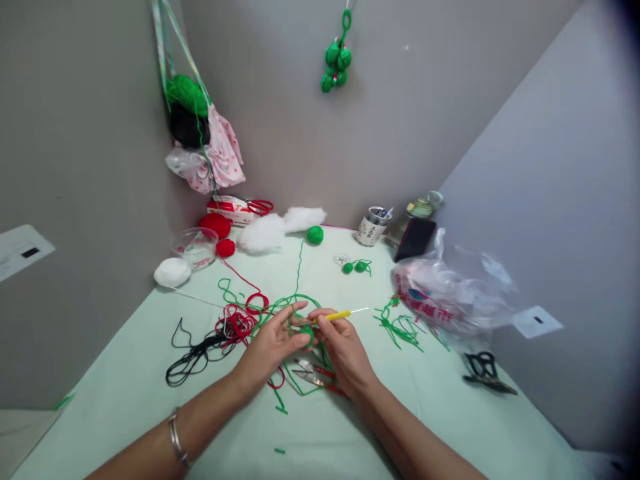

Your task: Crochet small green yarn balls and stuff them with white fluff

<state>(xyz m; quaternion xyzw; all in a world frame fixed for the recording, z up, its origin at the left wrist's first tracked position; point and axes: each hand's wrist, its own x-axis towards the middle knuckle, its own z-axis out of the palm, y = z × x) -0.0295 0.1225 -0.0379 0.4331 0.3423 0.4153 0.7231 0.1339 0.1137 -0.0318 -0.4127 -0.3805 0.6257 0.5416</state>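
In front of me, at the middle of the table, my left hand (270, 343) pinches a small green crochet piece (307, 335) between thumb and fingers. A crochet hook (336, 316) with a yellow handle is gripped by my right hand (345, 350); its thin metal end points right. Both hands are close together, and the right fingertips meet the green piece. Green yarn (299, 273) runs from a green yarn ball (315, 235) at the back to a loose tangle by the left hand. Beneath the hands lies a pair of scissors (315, 373) with red handles, partly covered by yarn.
Left of the hands lie tangled red yarn (240, 325) and black cord (200, 353). White stuffing (263, 233) and a pen tin (373, 227) stand along the back. A plastic bag (440, 287), green yarn scraps (403, 330) and black-handled scissors (485, 372) are on the right.
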